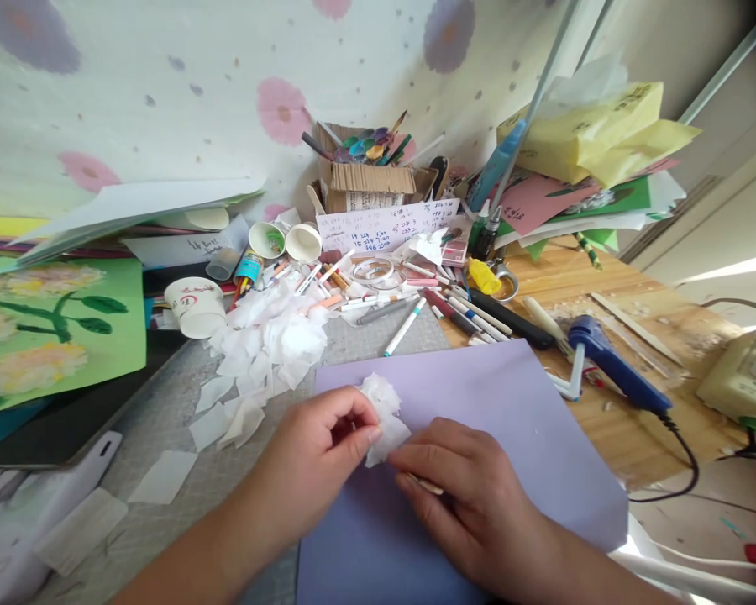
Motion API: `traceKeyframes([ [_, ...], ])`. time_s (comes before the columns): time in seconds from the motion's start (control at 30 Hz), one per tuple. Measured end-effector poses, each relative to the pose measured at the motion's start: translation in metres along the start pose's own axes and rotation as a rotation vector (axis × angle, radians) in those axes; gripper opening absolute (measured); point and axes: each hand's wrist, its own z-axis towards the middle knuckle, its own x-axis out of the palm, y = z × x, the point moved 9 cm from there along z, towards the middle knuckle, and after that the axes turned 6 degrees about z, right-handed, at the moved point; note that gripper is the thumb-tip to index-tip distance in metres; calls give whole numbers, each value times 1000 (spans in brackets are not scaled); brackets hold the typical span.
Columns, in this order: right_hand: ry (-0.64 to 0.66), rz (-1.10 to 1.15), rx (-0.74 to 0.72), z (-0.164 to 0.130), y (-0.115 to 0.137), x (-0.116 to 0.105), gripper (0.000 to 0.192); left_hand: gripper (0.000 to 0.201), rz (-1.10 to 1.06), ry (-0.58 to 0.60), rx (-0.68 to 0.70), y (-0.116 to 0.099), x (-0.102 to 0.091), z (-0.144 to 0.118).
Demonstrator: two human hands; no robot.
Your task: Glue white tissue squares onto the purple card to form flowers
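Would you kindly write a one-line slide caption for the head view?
Both hands, left hand and right hand, pinch crumpled white tissue over a lilac sheet on a cluttered craft table.

We see handwritten rows of numbers on the white note card (387,227) leaning against the cardboard box (369,186), too small to read surely; the paper cup (195,304) bears a red mark, unreadable.

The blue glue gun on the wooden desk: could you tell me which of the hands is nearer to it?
Right. The right hand lies on the purple sheet, below-left of the glue gun; the left hand is farther left.
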Motion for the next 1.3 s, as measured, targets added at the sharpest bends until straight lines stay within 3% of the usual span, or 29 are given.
traceKeyframes([
  [0.1,-21,-36,-55,-2,9,-4,14,11,72,20,-10,2,8,-1],
  [0.23,-141,-11,-153,-10,23,-24,22,10,220,8,-30,8,11,-1],
  [0.43,-235,-22,-90,-11,17,-33,25,12,402,12,45,3,14,-4],
  [0.93,9,-233,-76,-2,12,2,18,17,496,70,188,-2,22,-8],
  [1.3,20,-306,-121,-3,17,6,20,9,538,55,41,3,4,-8],
])
